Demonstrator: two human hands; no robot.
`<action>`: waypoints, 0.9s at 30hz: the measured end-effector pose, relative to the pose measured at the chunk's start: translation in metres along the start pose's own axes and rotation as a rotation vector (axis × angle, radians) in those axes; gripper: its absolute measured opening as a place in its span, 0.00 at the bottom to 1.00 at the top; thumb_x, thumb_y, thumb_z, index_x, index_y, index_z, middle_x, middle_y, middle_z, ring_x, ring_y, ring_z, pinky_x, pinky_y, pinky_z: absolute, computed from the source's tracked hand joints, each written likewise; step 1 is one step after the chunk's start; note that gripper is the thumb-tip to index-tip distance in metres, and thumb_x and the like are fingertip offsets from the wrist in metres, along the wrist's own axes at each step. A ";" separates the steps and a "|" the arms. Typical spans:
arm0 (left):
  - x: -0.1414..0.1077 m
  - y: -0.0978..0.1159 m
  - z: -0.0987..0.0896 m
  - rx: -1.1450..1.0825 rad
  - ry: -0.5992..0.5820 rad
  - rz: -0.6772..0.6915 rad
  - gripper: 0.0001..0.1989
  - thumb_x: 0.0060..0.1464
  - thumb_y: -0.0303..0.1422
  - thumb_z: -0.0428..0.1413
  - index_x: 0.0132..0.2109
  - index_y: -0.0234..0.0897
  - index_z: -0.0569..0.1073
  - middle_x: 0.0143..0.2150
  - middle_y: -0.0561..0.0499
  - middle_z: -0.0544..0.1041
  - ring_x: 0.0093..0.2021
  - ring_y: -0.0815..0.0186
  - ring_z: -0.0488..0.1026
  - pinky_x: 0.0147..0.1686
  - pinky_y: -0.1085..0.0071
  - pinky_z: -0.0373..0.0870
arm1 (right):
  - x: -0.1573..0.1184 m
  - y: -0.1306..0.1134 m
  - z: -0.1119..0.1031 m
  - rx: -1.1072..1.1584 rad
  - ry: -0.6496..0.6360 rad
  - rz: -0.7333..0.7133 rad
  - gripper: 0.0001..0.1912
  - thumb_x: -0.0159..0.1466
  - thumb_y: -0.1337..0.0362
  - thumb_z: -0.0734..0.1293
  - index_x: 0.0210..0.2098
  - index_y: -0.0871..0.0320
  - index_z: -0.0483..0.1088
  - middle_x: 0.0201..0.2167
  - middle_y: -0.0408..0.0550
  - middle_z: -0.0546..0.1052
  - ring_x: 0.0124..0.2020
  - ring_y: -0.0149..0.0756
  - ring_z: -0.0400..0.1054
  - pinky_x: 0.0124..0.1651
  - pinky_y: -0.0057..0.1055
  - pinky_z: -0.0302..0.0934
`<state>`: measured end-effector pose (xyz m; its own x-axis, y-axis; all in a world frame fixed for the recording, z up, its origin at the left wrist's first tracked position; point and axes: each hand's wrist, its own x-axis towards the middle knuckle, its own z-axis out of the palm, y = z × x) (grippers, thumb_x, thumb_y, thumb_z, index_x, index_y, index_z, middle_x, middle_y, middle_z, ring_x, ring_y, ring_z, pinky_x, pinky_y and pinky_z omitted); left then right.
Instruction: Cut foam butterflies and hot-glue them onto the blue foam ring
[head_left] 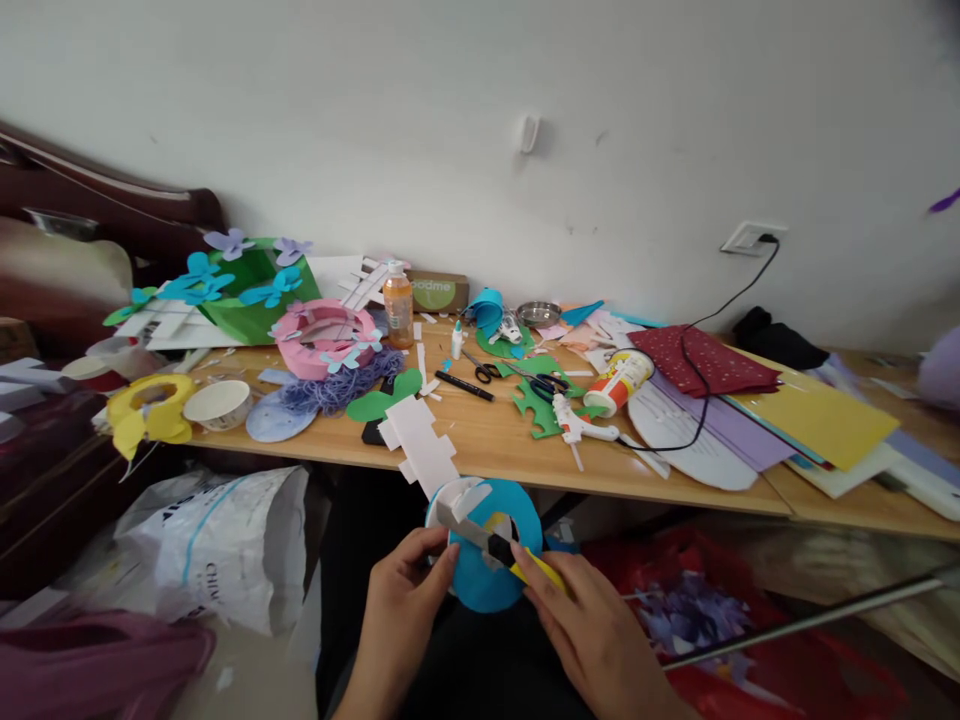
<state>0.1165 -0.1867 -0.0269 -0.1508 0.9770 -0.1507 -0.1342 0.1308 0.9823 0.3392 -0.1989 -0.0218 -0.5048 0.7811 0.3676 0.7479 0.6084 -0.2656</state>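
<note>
Above the lap, my left hand [405,600] pinches the left edge of a round blue piece [487,585] with a white layer behind it. A utility knife [536,567] with a yellow and black handle is gripped in my right hand [581,620]. Its wide blade points up and left across the blue piece, by a white paper flap [470,502]. A hole shows near the middle of the blue piece. White notched paper [421,440] extends from the table edge down to the round piece.
On the wooden table [495,440] lie a glue gun [581,425], scissors [484,370], a black marker [465,386], a bottle [398,305], a pink paper ring [326,340] and a paper cup [621,380]. A black cord [705,390] runs to the wall socket. Bags stand below.
</note>
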 end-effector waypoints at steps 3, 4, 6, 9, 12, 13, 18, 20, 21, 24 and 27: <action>-0.002 0.000 0.002 -0.013 0.015 0.006 0.14 0.46 0.42 0.66 0.39 0.39 0.82 0.34 0.47 0.79 0.34 0.62 0.74 0.32 0.72 0.73 | -0.002 0.001 0.000 -0.011 0.000 0.001 0.26 0.71 0.67 0.56 0.68 0.50 0.55 0.42 0.52 0.75 0.40 0.38 0.72 0.41 0.36 0.72; -0.003 0.000 0.003 -0.013 0.009 0.011 0.14 0.46 0.42 0.66 0.38 0.39 0.82 0.34 0.47 0.79 0.34 0.61 0.75 0.33 0.72 0.73 | -0.002 0.001 0.000 -0.019 -0.001 -0.002 0.26 0.71 0.67 0.56 0.68 0.51 0.55 0.42 0.53 0.75 0.39 0.38 0.72 0.41 0.36 0.72; -0.005 0.002 0.006 -0.007 -0.009 0.020 0.13 0.46 0.42 0.66 0.37 0.39 0.82 0.34 0.47 0.79 0.35 0.61 0.75 0.34 0.72 0.73 | -0.001 0.000 -0.001 -0.038 0.002 -0.007 0.26 0.71 0.68 0.56 0.68 0.51 0.55 0.42 0.53 0.75 0.40 0.39 0.72 0.41 0.37 0.72; -0.007 0.002 0.010 0.001 -0.021 0.016 0.13 0.47 0.42 0.66 0.36 0.38 0.82 0.33 0.47 0.79 0.34 0.62 0.74 0.34 0.72 0.73 | 0.002 -0.001 -0.003 -0.061 0.013 -0.017 0.25 0.71 0.67 0.56 0.67 0.52 0.57 0.41 0.54 0.75 0.39 0.40 0.72 0.41 0.37 0.72; -0.008 0.001 0.010 -0.024 -0.025 -0.011 0.14 0.47 0.41 0.66 0.37 0.37 0.82 0.33 0.47 0.79 0.35 0.62 0.75 0.35 0.72 0.73 | 0.003 -0.002 -0.004 -0.074 0.025 -0.023 0.25 0.71 0.67 0.56 0.67 0.52 0.57 0.41 0.54 0.75 0.38 0.39 0.72 0.40 0.36 0.72; -0.008 0.000 0.009 -0.039 -0.034 -0.027 0.14 0.47 0.41 0.66 0.38 0.36 0.82 0.34 0.47 0.80 0.36 0.62 0.75 0.36 0.72 0.73 | 0.002 -0.001 -0.004 -0.080 0.030 -0.023 0.25 0.72 0.67 0.56 0.67 0.53 0.57 0.41 0.54 0.75 0.38 0.38 0.72 0.40 0.35 0.71; -0.007 -0.001 0.007 -0.088 -0.073 -0.099 0.16 0.48 0.41 0.66 0.40 0.35 0.82 0.35 0.46 0.81 0.36 0.63 0.75 0.36 0.74 0.72 | -0.012 0.004 -0.003 -0.100 0.035 -0.025 0.24 0.72 0.66 0.56 0.67 0.53 0.57 0.41 0.54 0.75 0.38 0.37 0.72 0.39 0.33 0.71; -0.007 0.001 0.008 -0.084 -0.085 -0.114 0.16 0.48 0.42 0.66 0.40 0.34 0.81 0.36 0.46 0.81 0.37 0.63 0.75 0.37 0.74 0.71 | -0.019 0.007 -0.003 -0.124 0.023 -0.032 0.25 0.72 0.65 0.56 0.68 0.54 0.56 0.42 0.54 0.75 0.39 0.38 0.72 0.40 0.33 0.71; -0.007 0.001 0.008 -0.080 -0.091 -0.123 0.17 0.48 0.42 0.66 0.39 0.34 0.81 0.35 0.46 0.81 0.37 0.63 0.74 0.36 0.73 0.71 | -0.023 0.009 -0.003 -0.140 0.015 -0.038 0.26 0.71 0.65 0.57 0.68 0.54 0.56 0.42 0.54 0.75 0.39 0.38 0.72 0.41 0.33 0.71; -0.007 0.004 0.010 -0.038 -0.106 -0.133 0.18 0.47 0.44 0.66 0.37 0.33 0.80 0.33 0.47 0.79 0.34 0.63 0.73 0.34 0.73 0.70 | -0.029 0.012 -0.004 -0.186 0.006 -0.052 0.26 0.71 0.65 0.57 0.68 0.53 0.55 0.43 0.54 0.75 0.39 0.38 0.73 0.42 0.33 0.71; -0.007 0.007 0.011 0.039 -0.134 -0.109 0.17 0.47 0.44 0.65 0.35 0.32 0.79 0.31 0.47 0.78 0.33 0.63 0.72 0.34 0.72 0.69 | -0.029 0.011 -0.004 -0.209 0.035 -0.041 0.25 0.72 0.64 0.57 0.68 0.52 0.56 0.42 0.54 0.76 0.39 0.38 0.73 0.41 0.33 0.71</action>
<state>0.1270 -0.1907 -0.0177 -0.0054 0.9699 -0.2434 -0.1042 0.2415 0.9648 0.3637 -0.2157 -0.0319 -0.5244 0.7484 0.4061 0.8018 0.5945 -0.0602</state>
